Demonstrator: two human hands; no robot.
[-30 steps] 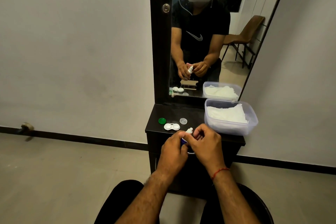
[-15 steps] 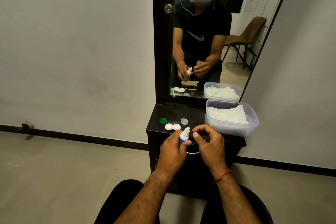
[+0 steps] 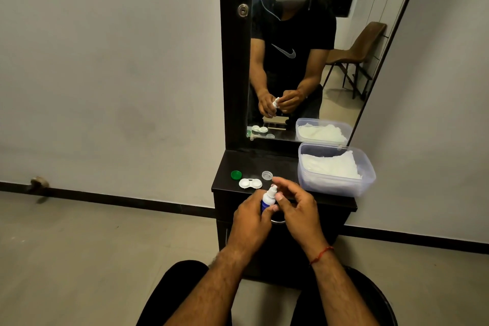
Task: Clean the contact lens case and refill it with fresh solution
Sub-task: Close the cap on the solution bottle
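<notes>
A white two-well contact lens case [image 3: 250, 183] lies open on the dark dresser top [image 3: 260, 163]. Its green cap [image 3: 236, 174] sits to its left and its clear cap [image 3: 267, 175] to its right. In front of the dresser edge, my left hand [image 3: 250, 219] grips a small solution bottle [image 3: 267, 200] with a blue label, held upright. My right hand [image 3: 299, 209] is at the bottle's white top, with thumb and forefinger curled round the tip.
A clear plastic tub [image 3: 330, 186] holding white tissue stands on the right of the dresser top. A tall mirror [image 3: 304, 61] rises behind it. A drawer handle [image 3: 277, 221] shows below my hands. My knees are at the bottom of the view.
My right hand took its fingers off the bottle's top, then came back to it. The bottle rose slightly in my left hand, so its tip now shows.
</notes>
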